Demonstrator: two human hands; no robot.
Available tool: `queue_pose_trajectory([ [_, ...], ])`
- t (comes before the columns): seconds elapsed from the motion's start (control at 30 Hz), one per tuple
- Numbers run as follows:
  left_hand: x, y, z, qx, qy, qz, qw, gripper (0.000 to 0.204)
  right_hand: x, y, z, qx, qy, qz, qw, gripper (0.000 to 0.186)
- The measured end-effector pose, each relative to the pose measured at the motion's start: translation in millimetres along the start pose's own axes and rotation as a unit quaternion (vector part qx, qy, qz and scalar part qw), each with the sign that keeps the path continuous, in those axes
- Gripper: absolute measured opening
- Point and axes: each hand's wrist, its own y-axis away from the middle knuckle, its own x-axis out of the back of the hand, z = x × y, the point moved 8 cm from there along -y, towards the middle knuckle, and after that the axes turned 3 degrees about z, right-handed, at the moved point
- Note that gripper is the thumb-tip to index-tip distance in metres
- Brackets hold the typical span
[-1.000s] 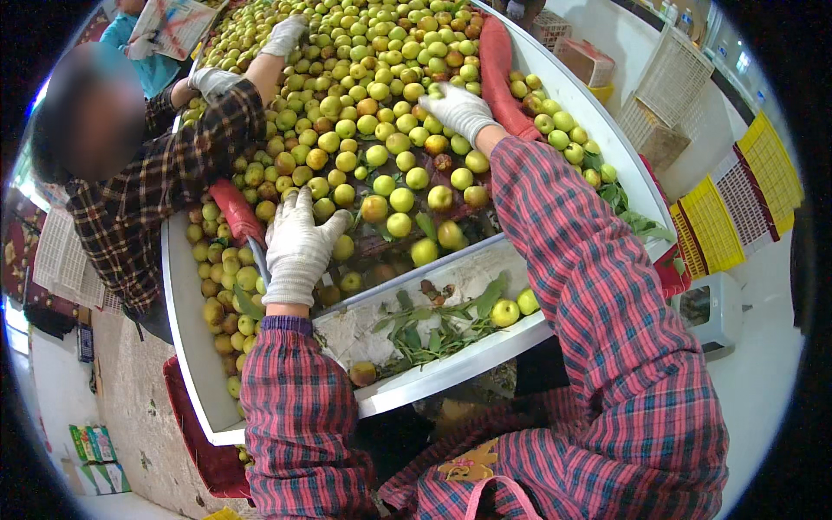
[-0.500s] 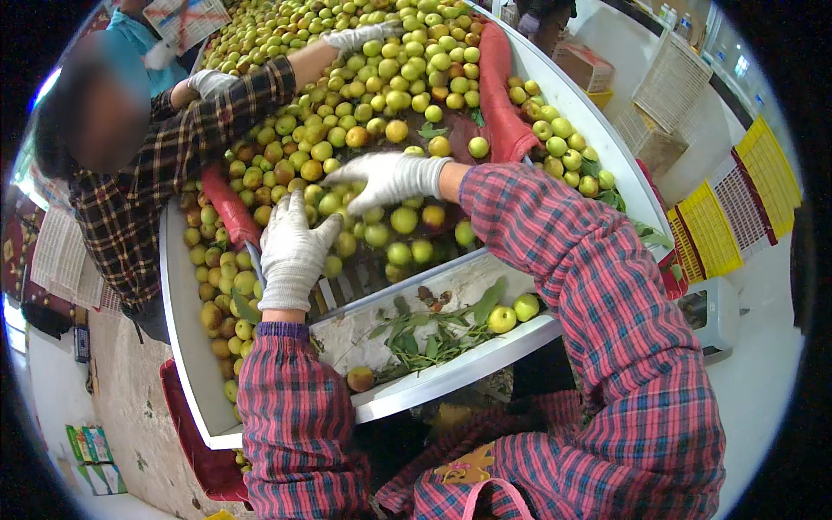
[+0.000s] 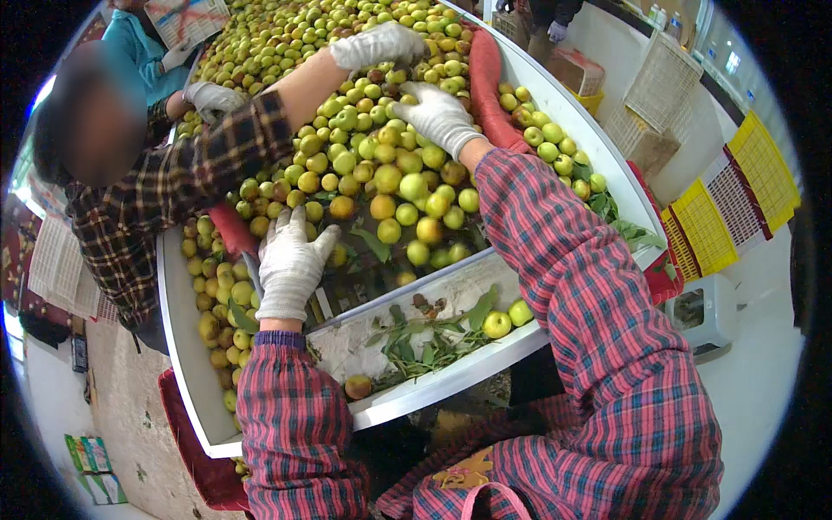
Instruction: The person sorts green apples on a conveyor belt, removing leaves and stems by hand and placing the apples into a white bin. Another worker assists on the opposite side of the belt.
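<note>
My left hand (image 3: 290,264), in a white knit glove, rests open at the near left of the sorting trough (image 3: 201,420), beside loose yellow-green fruit (image 3: 387,178) and a red padded strip (image 3: 232,227). My right hand (image 3: 438,117), also gloved, reaches into the fruit farther up, fingers open and slightly bent, close to the right red padded strip (image 3: 485,82). A grey bar (image 3: 390,295) crosses the lower trough, with a near channel holding leaves (image 3: 416,347) and a few fruit. Fruit also fills both side channels. Part of the dark bed shows between my hands.
A co-worker in dark plaid (image 3: 130,243) leans in from the left, gloved hand (image 3: 377,48) over the fruit. Someone in teal (image 3: 147,78) stands behind, another person (image 3: 555,17) at top right. Plastic crates (image 3: 704,230) and a grey appliance (image 3: 702,316) stand to the right.
My right hand swept toward me, then moved back up the trough, and more fruit lies near me. The co-worker's arm stretches farther across. My left hand has shifted slightly.
</note>
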Motion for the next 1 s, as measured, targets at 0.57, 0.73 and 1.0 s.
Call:
queue_pose_trajectory([
  [0.57,9.0,4.5,2.5,0.034,0.010,-0.052,0.998,0.085,-17.9,123.0,-105.0,0.249,-0.063,-0.389,0.885,0.062],
  [0.73,13.0,11.7,11.4,0.007,-0.037,-0.092,0.995,0.075,32.9,77.1,-50.2,0.117,-0.040,-0.125,0.984,0.048],
  [1.0,22.6,16.3,45.4,-0.064,0.046,-0.067,0.995,0.055,-7.2,94.7,-27.5,0.063,-0.036,-0.272,0.960,0.068],
])
